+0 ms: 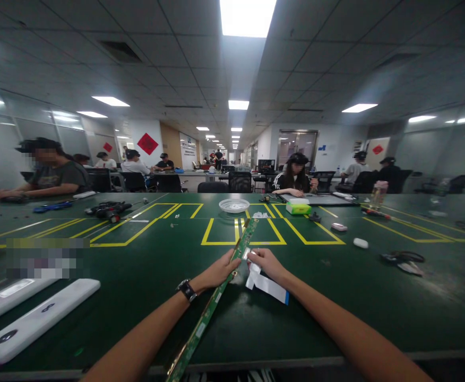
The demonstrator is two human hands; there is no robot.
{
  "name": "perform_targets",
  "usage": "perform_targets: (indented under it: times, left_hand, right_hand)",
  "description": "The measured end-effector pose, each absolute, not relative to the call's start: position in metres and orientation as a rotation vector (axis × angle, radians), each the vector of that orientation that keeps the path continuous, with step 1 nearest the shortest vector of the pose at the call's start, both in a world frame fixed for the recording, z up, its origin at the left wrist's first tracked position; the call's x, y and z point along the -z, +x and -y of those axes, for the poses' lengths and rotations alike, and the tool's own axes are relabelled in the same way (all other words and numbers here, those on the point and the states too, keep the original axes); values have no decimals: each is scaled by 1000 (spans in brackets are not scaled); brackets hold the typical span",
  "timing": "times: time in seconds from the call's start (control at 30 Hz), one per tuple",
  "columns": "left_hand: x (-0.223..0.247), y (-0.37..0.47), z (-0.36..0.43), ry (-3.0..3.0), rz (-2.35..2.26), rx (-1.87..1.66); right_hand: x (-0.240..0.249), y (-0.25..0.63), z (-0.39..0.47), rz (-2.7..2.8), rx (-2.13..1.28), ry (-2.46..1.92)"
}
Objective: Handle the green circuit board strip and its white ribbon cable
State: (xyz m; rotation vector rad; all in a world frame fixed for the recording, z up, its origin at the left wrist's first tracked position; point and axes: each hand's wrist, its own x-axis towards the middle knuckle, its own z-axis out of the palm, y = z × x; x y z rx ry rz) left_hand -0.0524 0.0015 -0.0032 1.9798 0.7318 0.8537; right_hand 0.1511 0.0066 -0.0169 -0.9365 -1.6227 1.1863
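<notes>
A long, narrow green circuit board point(211, 310) slants from the table's front edge up toward the yellow tape marks. My left hand point(220, 269) is closed around its upper part, thumb on top. Just to the right, my right hand point(267, 263) pinches the end of a white ribbon cable point(270, 286) against the board's edge. The cable is folded, hangs below the fingers and ends in a blue strip. Whether its held end sits in a connector cannot be made out.
Beyond the board stands a white basket point(234, 206), with small white pieces point(260, 215) nearer. A green box point(298, 208) is at the back right, black tools point(109, 209) at the back left. White cases point(41, 318) lie at the left. People sit around the table.
</notes>
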Motion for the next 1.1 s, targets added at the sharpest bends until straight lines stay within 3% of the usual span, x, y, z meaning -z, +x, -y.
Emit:
perform_targets:
  times: [0.37, 0.63, 0.87, 1.1]
  left_hand:
    - [2, -54, 1, 2064, -660, -805]
    - [9, -55, -8, 1720, -971, -815]
    - [-2, -49, 6, 1777, -664, -818]
    - [4, -50, 2, 1843, -641, -817]
  right_hand:
    - [13, 152, -3, 1654, -1215, -960]
    - [13, 149, -4, 1669, -1138, -935]
    - [11, 148, -2, 1705, -1132, -917]
    - [12, 153, -7, 1746, -1100, -989]
